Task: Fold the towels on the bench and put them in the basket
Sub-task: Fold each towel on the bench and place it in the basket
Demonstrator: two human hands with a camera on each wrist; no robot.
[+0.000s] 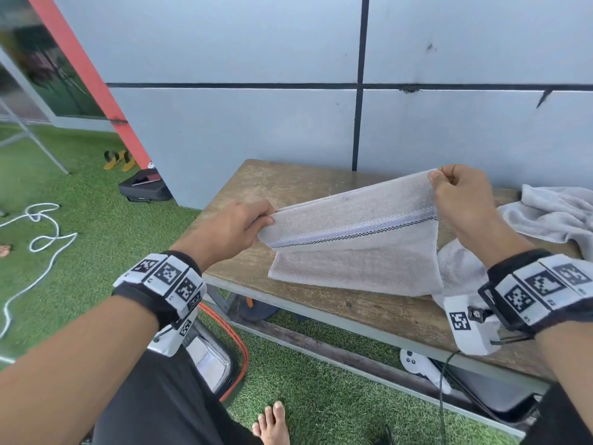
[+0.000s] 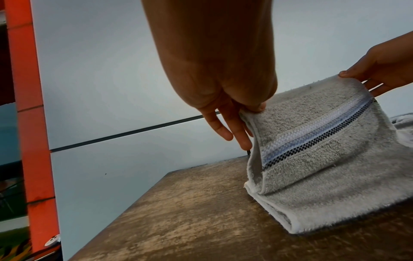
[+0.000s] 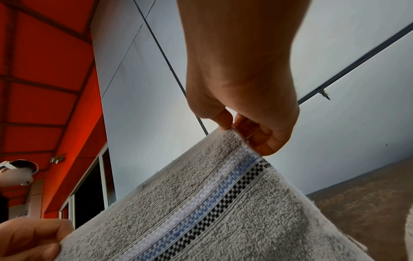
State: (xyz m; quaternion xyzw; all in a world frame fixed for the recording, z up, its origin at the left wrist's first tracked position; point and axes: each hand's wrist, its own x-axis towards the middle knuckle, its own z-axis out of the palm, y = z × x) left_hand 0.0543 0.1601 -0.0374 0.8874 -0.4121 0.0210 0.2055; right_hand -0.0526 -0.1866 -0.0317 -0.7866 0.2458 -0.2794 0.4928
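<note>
A grey towel (image 1: 353, 248) with a blue and black-checked stripe lies partly folded on the wooden bench (image 1: 321, 184). Its upper flap is lifted off the bench. My left hand (image 1: 253, 223) pinches the flap's left corner, and my right hand (image 1: 449, 184) pinches its right corner higher up. The left wrist view shows the towel (image 2: 324, 159) doubled, its lower layer flat on the bench (image 2: 178, 220), with my left hand (image 2: 250, 109) at the corner. In the right wrist view the thumb and fingers of my right hand (image 3: 234, 128) nip the towel (image 3: 212, 211) edge. The basket (image 1: 224, 358) stands on the grass below my left wrist, with white cloth inside.
A crumpled grey towel (image 1: 552, 213) lies on the bench at the right, and a white towel (image 1: 459, 271) shows under my right wrist. A grey wall backs the bench. On the grass lie a white rope (image 1: 41, 239), a dark case (image 1: 144, 187) and sandals (image 1: 118, 160).
</note>
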